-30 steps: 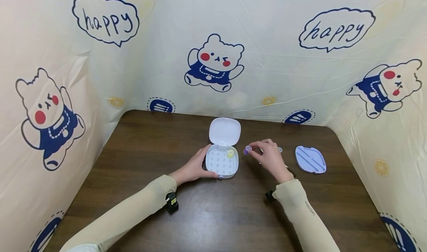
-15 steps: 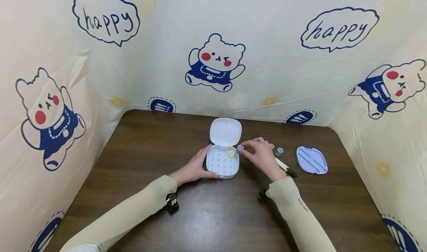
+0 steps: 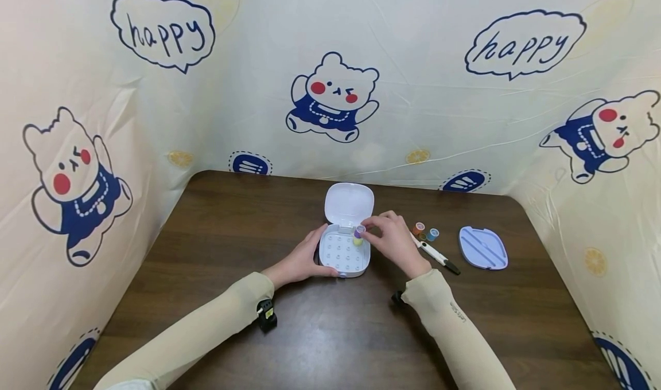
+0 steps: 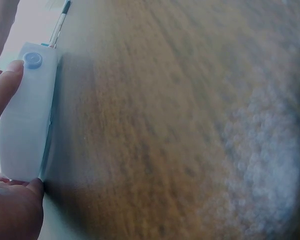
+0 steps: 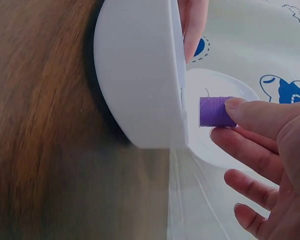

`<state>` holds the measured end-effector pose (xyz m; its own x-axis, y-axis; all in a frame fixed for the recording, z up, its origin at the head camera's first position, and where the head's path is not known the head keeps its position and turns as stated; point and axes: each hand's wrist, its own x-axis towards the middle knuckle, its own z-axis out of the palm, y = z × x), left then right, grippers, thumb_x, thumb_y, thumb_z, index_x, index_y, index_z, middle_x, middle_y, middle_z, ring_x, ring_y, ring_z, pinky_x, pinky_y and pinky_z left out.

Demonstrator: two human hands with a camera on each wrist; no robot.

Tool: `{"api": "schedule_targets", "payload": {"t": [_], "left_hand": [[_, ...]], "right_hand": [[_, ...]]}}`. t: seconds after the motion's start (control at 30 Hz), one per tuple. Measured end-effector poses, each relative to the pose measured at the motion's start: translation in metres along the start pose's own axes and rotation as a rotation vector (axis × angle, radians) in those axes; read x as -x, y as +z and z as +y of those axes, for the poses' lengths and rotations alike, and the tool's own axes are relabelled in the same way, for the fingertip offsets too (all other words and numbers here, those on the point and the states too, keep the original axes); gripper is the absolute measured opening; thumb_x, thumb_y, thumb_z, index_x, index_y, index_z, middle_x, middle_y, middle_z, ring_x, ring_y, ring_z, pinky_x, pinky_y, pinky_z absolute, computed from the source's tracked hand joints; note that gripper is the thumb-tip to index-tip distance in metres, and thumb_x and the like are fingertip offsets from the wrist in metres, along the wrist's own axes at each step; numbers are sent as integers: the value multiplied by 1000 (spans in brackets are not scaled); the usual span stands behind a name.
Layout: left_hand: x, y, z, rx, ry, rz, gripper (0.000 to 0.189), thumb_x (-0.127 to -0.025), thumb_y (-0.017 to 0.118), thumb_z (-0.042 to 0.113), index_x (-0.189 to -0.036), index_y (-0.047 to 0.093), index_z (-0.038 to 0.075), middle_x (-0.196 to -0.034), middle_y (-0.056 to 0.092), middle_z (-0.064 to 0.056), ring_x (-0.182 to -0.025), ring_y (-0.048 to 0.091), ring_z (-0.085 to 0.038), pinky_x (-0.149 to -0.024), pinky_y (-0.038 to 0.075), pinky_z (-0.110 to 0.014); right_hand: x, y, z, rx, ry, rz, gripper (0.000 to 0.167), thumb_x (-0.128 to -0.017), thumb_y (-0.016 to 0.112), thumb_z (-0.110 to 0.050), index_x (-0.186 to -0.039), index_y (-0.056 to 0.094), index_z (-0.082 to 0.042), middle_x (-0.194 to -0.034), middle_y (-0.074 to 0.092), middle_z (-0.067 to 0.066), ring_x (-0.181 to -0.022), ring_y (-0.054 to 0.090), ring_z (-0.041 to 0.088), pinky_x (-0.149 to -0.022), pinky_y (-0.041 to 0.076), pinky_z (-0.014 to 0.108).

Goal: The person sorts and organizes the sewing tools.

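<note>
A white sewing box (image 3: 344, 252) stands on the table, its lid (image 3: 349, 203) tipped back and rows of small pegs showing inside. My left hand (image 3: 299, 258) grips the box's left side; in the left wrist view the thumb lies by the round blue latch button (image 4: 33, 60). Between thumb and fingers, my right hand (image 3: 395, 241) pinches a purple thread spool (image 5: 216, 111). That spool is held over the box's back right corner, apart from the pegs. Below it, a yellow thread spool (image 3: 357, 241) sits in the box, partly covered in the head view.
To the right lie an orange spool (image 3: 418, 229), a blue spool (image 3: 432, 234) and a slim white tool with a black end (image 3: 439, 257). Farther right is a lavender grooved tray (image 3: 482, 248). A printed cloth (image 3: 423, 114) walls off the table's back and sides.
My right hand has carried the purple spool leftward from beside the box to over the yellow spool. The orange and blue spools and white tool have come into view. The left hand keeps its grip.
</note>
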<state>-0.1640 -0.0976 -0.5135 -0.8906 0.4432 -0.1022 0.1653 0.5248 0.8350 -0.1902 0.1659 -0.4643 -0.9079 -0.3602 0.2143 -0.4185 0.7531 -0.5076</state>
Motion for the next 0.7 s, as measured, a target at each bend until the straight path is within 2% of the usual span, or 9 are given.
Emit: {"api": "schedule_targets", "payload": {"t": [0.4, 0.7], "left_hand": [[0, 0, -4, 8, 23, 1, 123, -78, 93, 41, -167, 14, 6, -167, 26, -21, -151, 33, -35, -122, 30, -53], [-3, 1, -7, 8, 48, 5, 123, -79, 93, 42, -166, 15, 4, -166, 27, -22, -149, 35, -36, -121, 32, -54]], "right_hand": [[-7, 16, -6, -4, -15, -19, 20, -93, 81, -24, -111, 80, -14, -100, 78, 0, -102, 56, 23, -89, 41, 43], [-11, 23, -10, 46, -32, -36, 19, -94, 81, -23, -110, 80, -15, -99, 79, -1, -103, 56, 24, -89, 40, 44]]}}
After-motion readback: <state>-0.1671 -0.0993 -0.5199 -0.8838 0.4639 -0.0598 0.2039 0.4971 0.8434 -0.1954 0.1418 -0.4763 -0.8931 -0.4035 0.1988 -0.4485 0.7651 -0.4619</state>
